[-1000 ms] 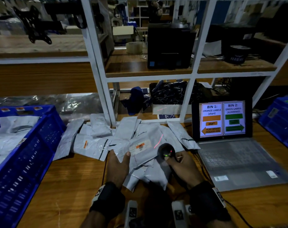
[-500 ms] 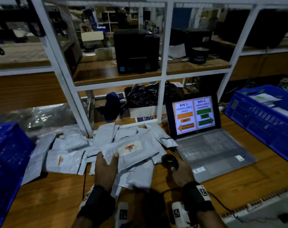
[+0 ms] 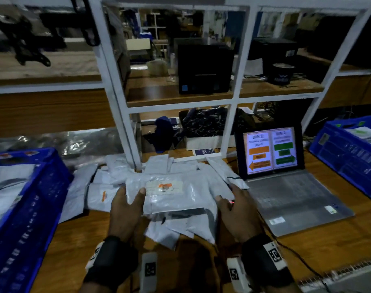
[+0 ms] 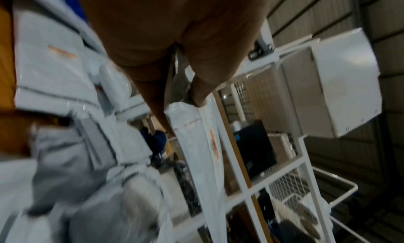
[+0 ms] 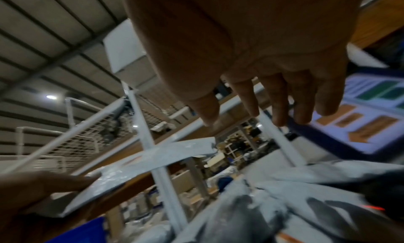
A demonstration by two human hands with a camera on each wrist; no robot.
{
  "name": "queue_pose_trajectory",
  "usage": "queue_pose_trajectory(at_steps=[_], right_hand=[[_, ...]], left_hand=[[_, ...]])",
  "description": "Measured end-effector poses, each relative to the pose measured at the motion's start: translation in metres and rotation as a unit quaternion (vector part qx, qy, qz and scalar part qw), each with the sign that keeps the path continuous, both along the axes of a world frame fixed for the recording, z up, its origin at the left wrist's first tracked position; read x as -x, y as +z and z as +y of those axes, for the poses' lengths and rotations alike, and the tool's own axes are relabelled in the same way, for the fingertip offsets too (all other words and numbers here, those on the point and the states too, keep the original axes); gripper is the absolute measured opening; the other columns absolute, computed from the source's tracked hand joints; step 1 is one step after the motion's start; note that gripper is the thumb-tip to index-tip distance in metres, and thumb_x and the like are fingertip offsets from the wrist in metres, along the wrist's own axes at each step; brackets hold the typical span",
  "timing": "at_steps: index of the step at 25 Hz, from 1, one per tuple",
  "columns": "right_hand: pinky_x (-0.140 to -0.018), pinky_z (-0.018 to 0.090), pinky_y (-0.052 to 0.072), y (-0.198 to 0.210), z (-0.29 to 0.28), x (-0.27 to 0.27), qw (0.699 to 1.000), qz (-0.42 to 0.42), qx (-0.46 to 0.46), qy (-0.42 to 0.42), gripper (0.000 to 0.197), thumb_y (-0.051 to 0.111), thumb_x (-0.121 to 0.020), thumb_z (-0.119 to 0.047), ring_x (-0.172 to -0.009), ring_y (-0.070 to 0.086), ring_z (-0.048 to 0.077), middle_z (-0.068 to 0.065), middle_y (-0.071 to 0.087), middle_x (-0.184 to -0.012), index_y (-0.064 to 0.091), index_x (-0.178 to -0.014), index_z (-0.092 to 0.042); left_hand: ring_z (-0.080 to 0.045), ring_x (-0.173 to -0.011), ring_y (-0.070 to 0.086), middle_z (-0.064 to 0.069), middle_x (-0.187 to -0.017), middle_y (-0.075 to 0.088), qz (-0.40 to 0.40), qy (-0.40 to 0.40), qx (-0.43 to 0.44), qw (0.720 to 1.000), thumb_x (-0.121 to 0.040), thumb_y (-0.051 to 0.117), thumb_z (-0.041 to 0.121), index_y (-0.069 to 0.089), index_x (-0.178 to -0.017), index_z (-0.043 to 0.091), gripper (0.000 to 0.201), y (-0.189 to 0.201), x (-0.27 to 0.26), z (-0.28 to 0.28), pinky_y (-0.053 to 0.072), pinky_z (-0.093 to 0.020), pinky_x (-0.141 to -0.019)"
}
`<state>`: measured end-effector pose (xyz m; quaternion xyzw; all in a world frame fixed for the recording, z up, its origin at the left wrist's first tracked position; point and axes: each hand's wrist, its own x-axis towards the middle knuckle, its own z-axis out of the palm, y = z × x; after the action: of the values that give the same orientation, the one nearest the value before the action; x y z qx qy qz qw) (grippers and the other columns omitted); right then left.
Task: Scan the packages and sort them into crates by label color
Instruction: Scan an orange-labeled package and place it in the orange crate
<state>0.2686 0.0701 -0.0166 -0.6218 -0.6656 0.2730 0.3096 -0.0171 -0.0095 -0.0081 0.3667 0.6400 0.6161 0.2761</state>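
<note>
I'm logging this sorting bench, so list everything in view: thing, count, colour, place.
held package: one, grey with orange label, above the pile
package pile: many, grey, mid-table
left crate: one, blue, holds packages, table's left
right crate: one, blue, holds packages, table's right
laptop: one, grey, open, right of pile, shows orange and green bin guide
printer: one, black, shelf
shelf frame: one, white, behind pile
left hand: grips held package
right hand: fingers loosely spread over the pile, red glow beside it
</note>
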Motion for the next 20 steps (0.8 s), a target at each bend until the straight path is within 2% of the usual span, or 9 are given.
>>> queue_pose_trajectory(at_steps=[3,6,7,9,11,13,15,17,20], right_hand=[[-0.111,0.040,0.047,0.031,-0.029,0.066,0.984,0.120,0.005,0.130,0.071,0.061,-0.095,-0.058,-0.134,0.049,0.010,-0.009,0.044,-0.151,0.027,-0.157,-0.048],[-0.105,0.027,0.051,0.043,-0.054,0.137,0.954,0.167,-0.010,0.250,0.072,0.062,-0.097,-0.050,-0.128,0.053,0.000,-0.018,0.049,-0.148,0.022,-0.156,-0.056],[-0.099,0.020,0.051,0.045,-0.063,0.163,0.943,0.179,-0.008,0.282,0.069,0.064,-0.099,-0.043,-0.122,0.054,-0.004,-0.022,0.050,-0.148,0.026,-0.156,-0.055],[-0.082,0.011,0.047,0.043,-0.077,0.209,0.925,0.190,-0.013,0.328,0.062,0.068,-0.098,-0.034,-0.097,0.058,-0.009,-0.022,0.058,-0.138,0.041,-0.152,-0.048],[-0.074,0.010,0.044,0.036,-0.091,0.256,0.919,0.188,-0.021,0.346,0.053,0.074,-0.094,-0.036,-0.084,0.056,-0.008,-0.020,0.061,-0.124,0.056,-0.143,-0.041],[-0.077,0.011,0.047,0.030,-0.103,0.299,0.921,0.183,-0.032,0.344,0.051,0.077,-0.087,-0.043,-0.094,0.061,-0.002,-0.022,0.060,-0.125,0.064,-0.136,-0.036],[-0.081,0.009,0.048,0.026,-0.112,0.342,0.914,0.181,-0.032,0.361,0.052,0.081,-0.086,-0.039,-0.106,0.061,-0.003,-0.023,0.057,-0.129,0.065,-0.135,-0.029],[-0.081,0.013,0.051,0.022,-0.118,0.378,0.906,0.175,-0.046,0.383,0.054,0.080,-0.087,-0.037,-0.106,0.062,-0.002,-0.020,0.057,-0.126,0.065,-0.137,-0.021],[-0.088,0.020,0.051,0.015,-0.129,0.430,0.904,0.134,-0.074,0.398,0.060,0.074,-0.087,-0.052,-0.106,0.060,0.003,-0.020,0.056,-0.120,0.065,-0.138,-0.021]], left_hand=[[-0.018,-0.103,0.075,0.000,-0.112,0.078,0.000,0.034,0.007,0.999,-0.103,0.067,0.025,0.068,-0.121,0.020,0.019,0.023,0.050,-0.038,0.062,-0.044,-0.087],[-0.017,-0.093,0.078,-0.001,-0.105,0.080,-0.003,0.081,0.011,0.997,-0.101,0.069,0.020,0.069,-0.118,0.016,0.017,0.041,0.101,-0.085,0.063,-0.029,-0.070],[-0.015,-0.089,0.078,-0.002,-0.102,0.081,-0.004,0.099,0.008,0.995,-0.101,0.069,0.017,0.070,-0.115,0.013,0.015,0.048,0.122,-0.103,0.060,-0.022,-0.064],[-0.010,-0.087,0.078,0.002,-0.099,0.081,0.001,0.130,0.013,0.991,-0.100,0.069,0.016,0.071,-0.111,0.014,0.011,0.052,0.161,-0.135,0.058,-0.020,-0.064],[-0.016,-0.096,0.077,0.001,-0.104,0.081,0.020,0.163,0.035,0.986,-0.099,0.074,0.025,0.070,-0.116,0.016,0.020,0.050,0.202,-0.166,0.062,-0.031,-0.074],[-0.024,-0.100,0.074,-0.005,-0.113,0.076,0.007,0.208,0.054,0.977,-0.094,0.078,0.025,0.060,-0.126,0.014,0.038,0.048,0.239,-0.193,0.060,-0.040,-0.080],[-0.021,-0.094,0.069,-0.007,-0.110,0.070,-0.022,0.235,0.081,0.968,-0.095,0.071,0.001,0.043,-0.131,0.013,0.047,0.051,0.277,-0.217,0.055,-0.036,-0.075],[-0.019,-0.089,0.066,-0.007,-0.107,0.067,-0.014,0.235,0.124,0.964,-0.090,0.059,-0.019,0.033,-0.128,0.014,0.057,0.057,0.311,-0.236,0.052,-0.037,-0.072],[-0.024,-0.091,0.063,-0.016,-0.110,0.065,0.053,0.234,0.180,0.954,-0.084,0.063,-0.022,0.045,-0.118,0.011,0.051,0.066,0.369,-0.252,0.046,-0.034,-0.070]])
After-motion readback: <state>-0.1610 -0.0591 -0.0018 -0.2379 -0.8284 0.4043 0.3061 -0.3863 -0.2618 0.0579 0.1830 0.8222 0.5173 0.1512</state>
